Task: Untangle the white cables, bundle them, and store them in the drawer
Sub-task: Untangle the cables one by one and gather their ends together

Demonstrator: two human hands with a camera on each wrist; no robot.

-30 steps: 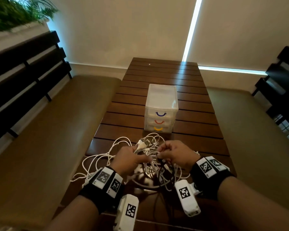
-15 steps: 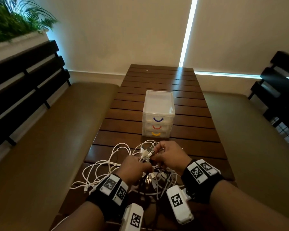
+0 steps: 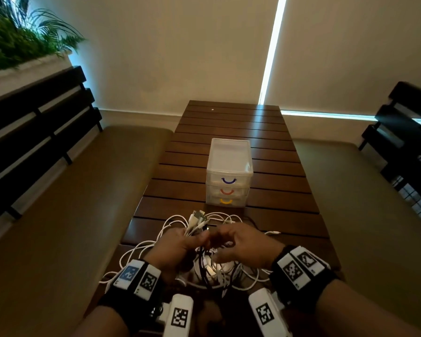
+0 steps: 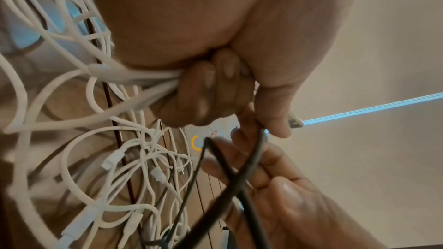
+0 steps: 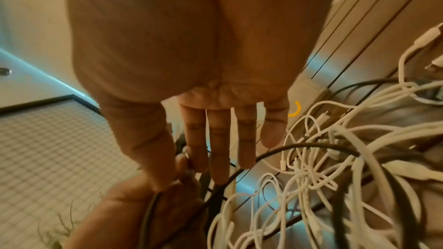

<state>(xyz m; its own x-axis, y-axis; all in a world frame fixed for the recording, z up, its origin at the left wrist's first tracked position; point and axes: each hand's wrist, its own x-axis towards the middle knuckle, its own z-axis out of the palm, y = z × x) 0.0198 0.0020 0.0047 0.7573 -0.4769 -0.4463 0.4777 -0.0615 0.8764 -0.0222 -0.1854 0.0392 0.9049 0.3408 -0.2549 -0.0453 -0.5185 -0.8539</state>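
No legible text; only wristband markers (image 3: 292, 270).

White cables (image 4: 134, 75), black cable (image 5: 311, 146), brown slatted table (image 3: 229, 122), perhaps translucent drawers (image 3: 229, 156)

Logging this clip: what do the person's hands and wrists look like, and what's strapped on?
The left hand and right hand are bare, forearms unsleeved. Wide black straps, the left band and right band, carry white tiles printed with black square codes. Nearer the camera, a left block and right block are white, each with one such code.
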